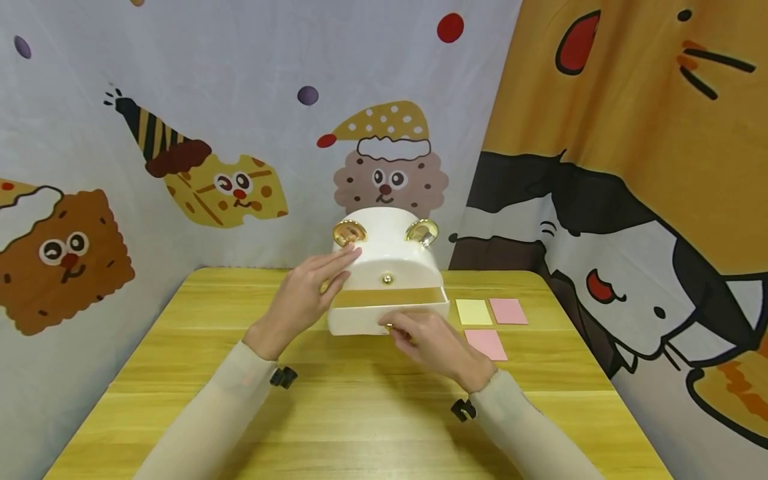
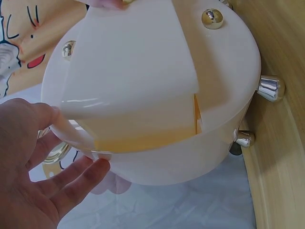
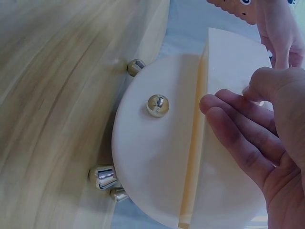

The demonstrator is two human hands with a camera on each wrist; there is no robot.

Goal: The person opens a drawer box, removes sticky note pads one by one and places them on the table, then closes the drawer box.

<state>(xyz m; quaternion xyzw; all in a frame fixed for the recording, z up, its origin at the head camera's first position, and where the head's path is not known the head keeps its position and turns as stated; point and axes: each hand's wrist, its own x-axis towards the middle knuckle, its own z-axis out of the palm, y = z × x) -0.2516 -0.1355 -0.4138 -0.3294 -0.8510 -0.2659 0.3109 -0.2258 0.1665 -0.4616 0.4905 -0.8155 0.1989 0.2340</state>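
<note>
A glossy white, rounded drawer box point(image 1: 390, 257) with gold ears point(image 1: 423, 232) and gold feet point(image 2: 270, 88) stands on the table. Its middle drawer point(image 1: 354, 321) is pulled out, showing a yellowish inside. Gold knobs mark the closed drawers: the upper knob point(image 1: 387, 279) and the lower knob point(image 3: 157, 105). My left hand point(image 1: 306, 290) rests on the box's left side below the ear, its fingers fairly straight. At the drawer front, my right hand point(image 1: 429, 337) pinches the middle drawer's gold knob point(image 1: 390, 327). That knob is hidden behind fingers in the right wrist view.
To the right of the box lie a yellow sticky note point(image 1: 473, 312) and two pink ones, the farther pink note point(image 1: 509, 311) and the nearer pink note point(image 1: 486, 345). The wooden table point(image 1: 372, 413) ends against a cartoon-printed curtain point(image 1: 240, 80) at the back.
</note>
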